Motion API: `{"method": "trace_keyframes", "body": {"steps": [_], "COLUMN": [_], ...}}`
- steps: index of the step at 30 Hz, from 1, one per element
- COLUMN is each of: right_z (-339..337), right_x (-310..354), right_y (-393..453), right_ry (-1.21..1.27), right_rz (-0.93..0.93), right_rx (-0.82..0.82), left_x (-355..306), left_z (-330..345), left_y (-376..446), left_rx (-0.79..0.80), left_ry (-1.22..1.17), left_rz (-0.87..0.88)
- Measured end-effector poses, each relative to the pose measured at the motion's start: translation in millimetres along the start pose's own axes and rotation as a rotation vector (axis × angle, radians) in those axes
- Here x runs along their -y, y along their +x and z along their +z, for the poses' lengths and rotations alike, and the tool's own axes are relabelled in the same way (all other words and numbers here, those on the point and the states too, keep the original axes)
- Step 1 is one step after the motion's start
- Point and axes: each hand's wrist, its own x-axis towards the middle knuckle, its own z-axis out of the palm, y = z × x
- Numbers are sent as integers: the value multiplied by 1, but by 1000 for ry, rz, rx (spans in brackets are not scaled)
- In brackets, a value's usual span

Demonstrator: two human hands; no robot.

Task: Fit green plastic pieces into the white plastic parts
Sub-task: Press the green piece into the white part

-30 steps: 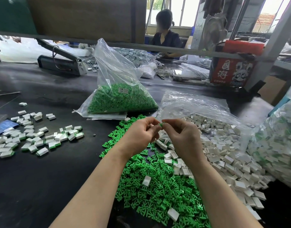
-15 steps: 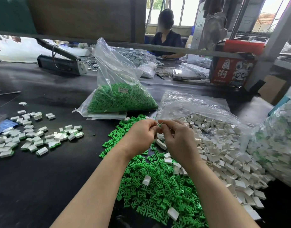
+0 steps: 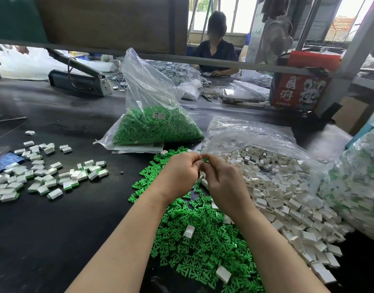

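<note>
Over the green pile (image 3: pixel 198 235) on the worktop (image 3: pixel 44 240), the left hand (image 3: pixel 178 172) and right hand (image 3: pixel 225 182) meet. The right fingers pinch a green piece (image 3: pixel 205 160); the left fingers curl on something hidden, probably a white part. The step seems to be insertion; next, push it home squarely. More white parts (image 3: pixel 287 195) lie at 3 o'clock.

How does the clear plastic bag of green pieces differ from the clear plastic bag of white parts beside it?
The clear plastic bag of green pieces stands with its top raised; the clear plastic bag of white parts lies flat. The green one keeps its pieces inside, while the white one spills parts onto the black table. Only the green bag shows a small label. Both are transparent.
</note>
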Motion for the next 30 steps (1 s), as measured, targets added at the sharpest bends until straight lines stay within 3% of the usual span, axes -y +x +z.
{"method": "trace_keyframes", "body": {"steps": [22,27,30], "right_z": [-2,-5,-9], "right_x": [-3,-5,-7], "right_y": [-3,-2,2], "right_ry": [-33,-46,94], "right_rz": [1,-22,41], "right_rx": [75,80,80], "left_x": [4,7,9], "left_z": [0,0,-2], "left_y": [-4,-3,-1], "left_rx": [22,40,56], "left_ry": [83,16,-160], "left_rz": [19,24,21]}}
